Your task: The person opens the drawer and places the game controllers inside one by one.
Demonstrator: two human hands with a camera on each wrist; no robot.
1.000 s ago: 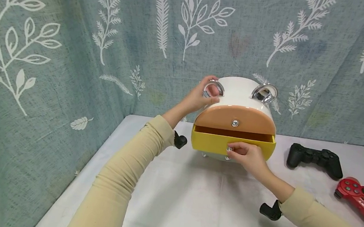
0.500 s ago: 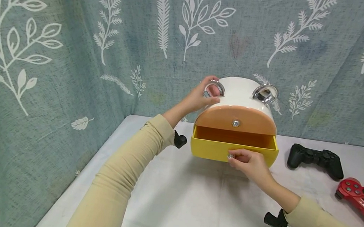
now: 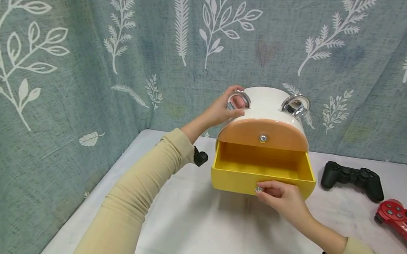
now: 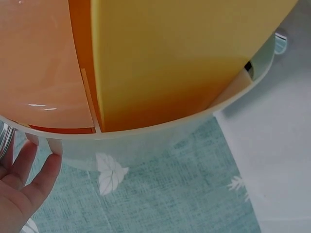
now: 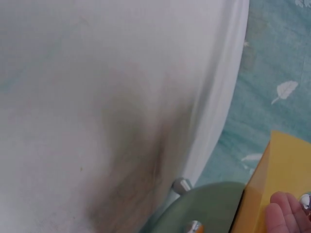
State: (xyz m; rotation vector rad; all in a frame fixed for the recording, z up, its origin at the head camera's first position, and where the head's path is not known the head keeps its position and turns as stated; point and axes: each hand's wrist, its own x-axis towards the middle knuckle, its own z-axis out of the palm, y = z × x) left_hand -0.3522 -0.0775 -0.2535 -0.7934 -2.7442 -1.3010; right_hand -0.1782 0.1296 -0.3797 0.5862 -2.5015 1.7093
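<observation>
We see a person's right hand (image 3: 281, 199) pinching the clear knob (image 3: 259, 189) of a yellow drawer (image 3: 232, 182), thumb and fingertips closed on it at the middle of the drawer's front. The drawer stands well out from a round-topped white cabinet (image 3: 265, 105), its yellow floor in our sight, directly below an orange drawer (image 3: 242, 132) that sits flush. The left hand (image 3: 221, 110) grips the cabinet's upper left side around a chrome ring (image 3: 248, 100), the thumb on the near side; in the left wrist view we find fingertips against the shell. From the right wrist, we make out a green lower panel (image 5: 206, 208) and a chrome foot (image 5: 181, 186). The cabinet rests on a white-covered table (image 3: 183, 230). To its right we count two game controllers, a black one (image 3: 353, 176) near the cabinet and a red one (image 3: 404, 228) just beside that, cut by the frame. A blue-green curtain (image 3: 275, 38) with white leaf prints hangs behind and at left.
</observation>
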